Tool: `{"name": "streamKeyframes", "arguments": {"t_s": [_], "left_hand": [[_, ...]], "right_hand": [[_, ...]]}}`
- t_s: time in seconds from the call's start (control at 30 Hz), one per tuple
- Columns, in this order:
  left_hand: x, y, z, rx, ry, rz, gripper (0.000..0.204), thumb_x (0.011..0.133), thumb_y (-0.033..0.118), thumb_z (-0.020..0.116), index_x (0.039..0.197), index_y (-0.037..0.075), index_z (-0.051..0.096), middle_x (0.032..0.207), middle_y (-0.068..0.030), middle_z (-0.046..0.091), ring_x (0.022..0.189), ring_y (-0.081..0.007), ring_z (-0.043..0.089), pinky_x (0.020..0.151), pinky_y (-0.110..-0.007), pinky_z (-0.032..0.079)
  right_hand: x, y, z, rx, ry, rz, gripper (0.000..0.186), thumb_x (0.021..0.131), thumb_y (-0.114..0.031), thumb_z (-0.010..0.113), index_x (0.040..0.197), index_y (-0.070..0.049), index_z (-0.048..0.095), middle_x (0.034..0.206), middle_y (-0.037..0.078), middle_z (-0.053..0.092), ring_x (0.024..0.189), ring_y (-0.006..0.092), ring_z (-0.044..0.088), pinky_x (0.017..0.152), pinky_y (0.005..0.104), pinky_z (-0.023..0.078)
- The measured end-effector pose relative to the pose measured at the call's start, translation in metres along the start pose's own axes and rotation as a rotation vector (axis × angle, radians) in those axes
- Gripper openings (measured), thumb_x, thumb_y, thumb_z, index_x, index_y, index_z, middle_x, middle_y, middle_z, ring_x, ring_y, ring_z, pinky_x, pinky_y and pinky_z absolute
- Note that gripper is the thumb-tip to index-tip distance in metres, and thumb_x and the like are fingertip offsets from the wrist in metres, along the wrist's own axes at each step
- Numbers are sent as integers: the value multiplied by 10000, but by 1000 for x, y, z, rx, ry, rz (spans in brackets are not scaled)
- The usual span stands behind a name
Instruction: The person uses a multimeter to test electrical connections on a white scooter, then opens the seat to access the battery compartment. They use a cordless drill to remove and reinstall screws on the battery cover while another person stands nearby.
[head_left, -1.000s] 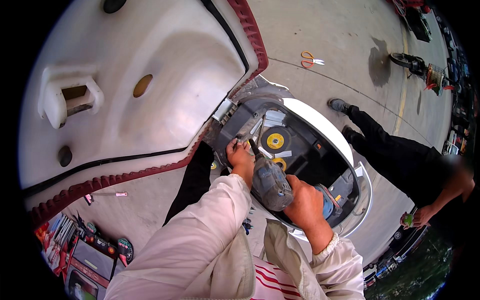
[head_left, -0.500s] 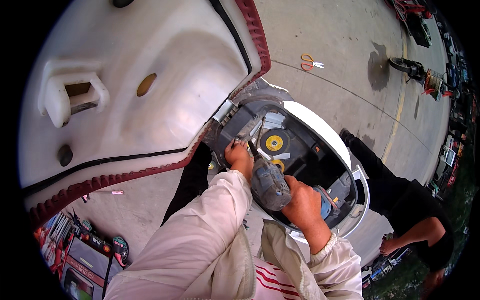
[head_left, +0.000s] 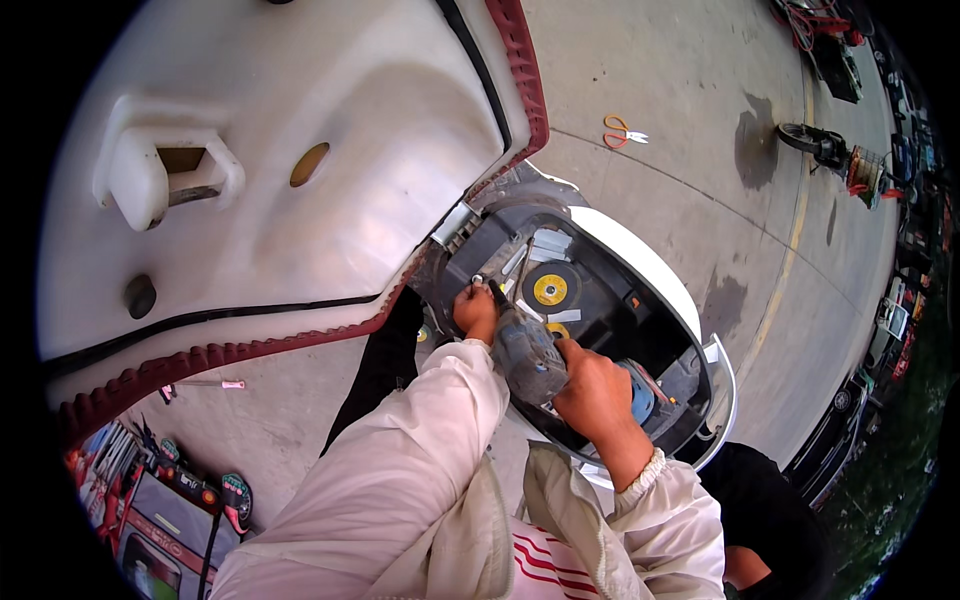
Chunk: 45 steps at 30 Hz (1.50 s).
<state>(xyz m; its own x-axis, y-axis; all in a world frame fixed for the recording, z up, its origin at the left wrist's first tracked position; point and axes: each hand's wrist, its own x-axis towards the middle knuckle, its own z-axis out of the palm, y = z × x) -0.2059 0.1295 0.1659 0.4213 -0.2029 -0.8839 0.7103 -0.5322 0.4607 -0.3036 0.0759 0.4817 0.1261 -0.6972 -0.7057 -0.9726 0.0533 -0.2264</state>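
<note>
My right hand grips a worn blue-and-black cordless drill, its narrow nose pointing away toward the compartment's far left end. Next to that nose, my left hand is closed, fingertips pinched by a small light metal piece. What the fingers hold is hidden. Both hands work over the open black storage compartment of a white scooter. A black cutting disc with a yellow centre lies inside, beside pale metal strips. Part of a blue tool shows near my right wrist.
The scooter's seat stands raised on the left, white underside showing, edged in dark red. Orange-handled scissors lie on the concrete floor. Tools and boxes crowd the lower left. A person in black is close at the lower right.
The drill and my right hand have shifted slightly left and away from me. My left hand stays at the metal piece. The person in black has moved toward the lower edge.
</note>
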Motion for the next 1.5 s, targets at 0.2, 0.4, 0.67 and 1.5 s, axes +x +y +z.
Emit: {"name": "streamKeyframes", "arguments": {"t_s": [0.2,0.4,0.67,1.5], "left_hand": [[40,-27,-31,781,-186,201,274,995,277,552,1036,46,695,986,-107,735,829,-211,698,769,-309,550],[35,-29,-47,505,-460,193,174,934,179,614,974,12,640,973,-172,688,884,-322,671,761,-434,518],[-96,82,-28,1393,-452,783,533,904,136,656,1349,-63,439,1380,-252,449,1297,-425,452,986,-462,484],[-63,58,-32,2253,-471,837,1050,738,512,726,1527,-35,300,1612,-191,249,1481,-339,202,1177,-378,228]], "right_hand": [[19,-12,1,-54,-83,-16,416,733,-131,677,1149,-124,657,919,177,718,872,385,685,734,489,533],[26,-16,3,-94,-72,-35,359,742,-147,681,1099,-108,658,930,169,720,859,371,702,736,484,551],[22,-17,-16,-49,-41,80,361,775,-211,705,1124,-119,681,929,195,716,893,383,688,769,474,544],[37,-11,-6,-187,-97,-146,310,741,-212,705,1029,-108,651,870,167,709,814,370,699,698,477,551]]}}
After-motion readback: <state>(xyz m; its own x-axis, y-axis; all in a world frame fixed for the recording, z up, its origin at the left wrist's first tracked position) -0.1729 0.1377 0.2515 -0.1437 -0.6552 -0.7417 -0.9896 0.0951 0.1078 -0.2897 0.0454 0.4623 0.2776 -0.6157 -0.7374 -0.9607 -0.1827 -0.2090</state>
